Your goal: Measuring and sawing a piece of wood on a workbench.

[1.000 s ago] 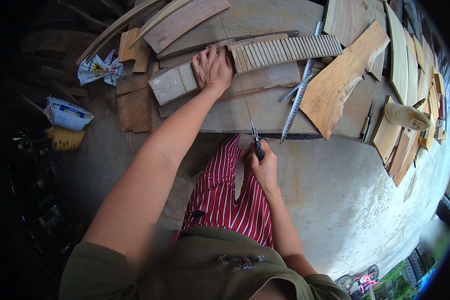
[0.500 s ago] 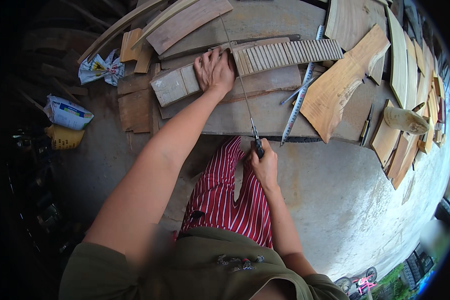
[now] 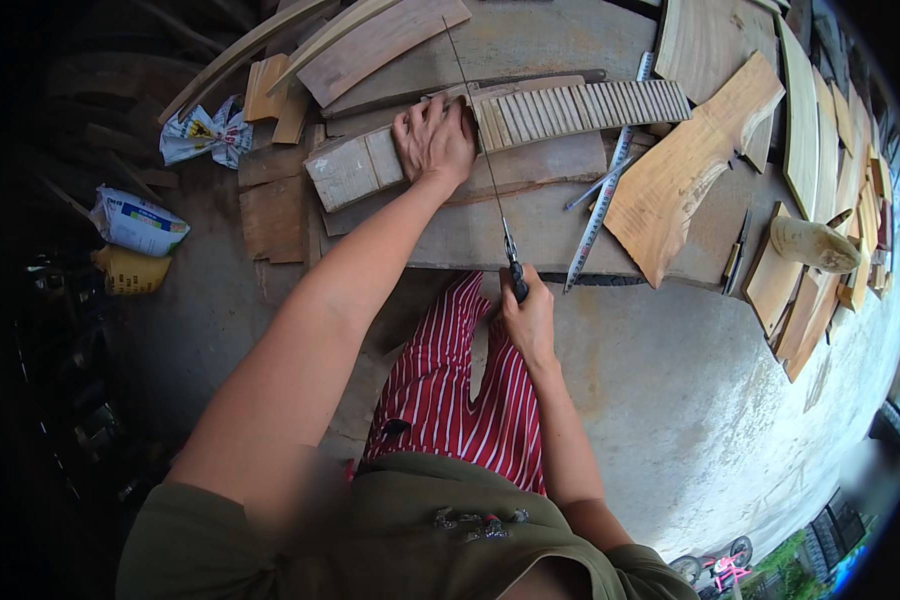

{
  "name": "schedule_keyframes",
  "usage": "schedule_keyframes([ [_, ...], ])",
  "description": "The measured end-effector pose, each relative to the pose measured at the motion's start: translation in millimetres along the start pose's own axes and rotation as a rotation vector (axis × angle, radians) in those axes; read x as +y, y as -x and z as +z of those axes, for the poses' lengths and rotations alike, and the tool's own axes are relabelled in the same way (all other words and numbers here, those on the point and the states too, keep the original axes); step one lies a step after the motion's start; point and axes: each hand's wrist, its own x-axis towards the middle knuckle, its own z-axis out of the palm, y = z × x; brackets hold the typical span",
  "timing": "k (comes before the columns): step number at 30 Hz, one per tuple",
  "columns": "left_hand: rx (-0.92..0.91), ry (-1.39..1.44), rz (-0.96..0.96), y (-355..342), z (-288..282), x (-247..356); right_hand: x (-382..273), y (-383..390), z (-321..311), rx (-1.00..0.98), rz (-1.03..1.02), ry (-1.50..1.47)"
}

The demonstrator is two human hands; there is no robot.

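Note:
A long wooden block lies across the work table, its right half scored with a row of close, parallel cuts. My left hand presses down on its left part, fingers over the top toward the far edge. Just right of those fingers, the narrow blade of a handsaw crosses the block. My right hand, near the table's front edge, is wrapped around the saw's black handle. How deep the blade sits in the wood cannot be made out. Flat boards lie under and beside the block.
Right of the block are a tape measure, a blue pen, a cut board and a slim dark tool. Many wood pieces are piled at far right. Bags lie at left; a pink bicycle stands lower right.
The saw has slid a little farther away from me, its tip and handle both higher in the picture. My left hand and the block keep their places.

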Motion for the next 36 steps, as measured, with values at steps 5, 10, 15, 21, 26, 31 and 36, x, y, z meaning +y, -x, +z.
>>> schedule_keyframes([
  [5, 0.018, -0.02, -0.001, -2, 3, -2, 0, 12, -5, 0.0, -0.012, 0.046],
  [10, -0.007, -0.001, 0.008, -4, 2, 9, -19, -51, 14, 0.049, -0.005, 0.07],
  [15, 0.005, -0.016, -0.011, -1, 5, -4, -3, -3, 5, -0.001, 0.021, 0.033],
  [21, -0.005, -0.019, 0.0, -1, 3, 0, 16, 15, -7, 0.013, -0.073, 0.056],
  [26, -0.013, -0.009, 0.008, -5, 3, 8, -17, -44, 12, 0.043, -0.016, 0.074],
  [31, 0.003, -0.009, -0.004, -1, 1, 0, 3, 6, 6, -0.013, 0.039, 0.024],
  [36, 0.003, -0.014, -0.005, 0, -3, -2, 14, 23, -7, -0.044, -0.004, 0.008],
])
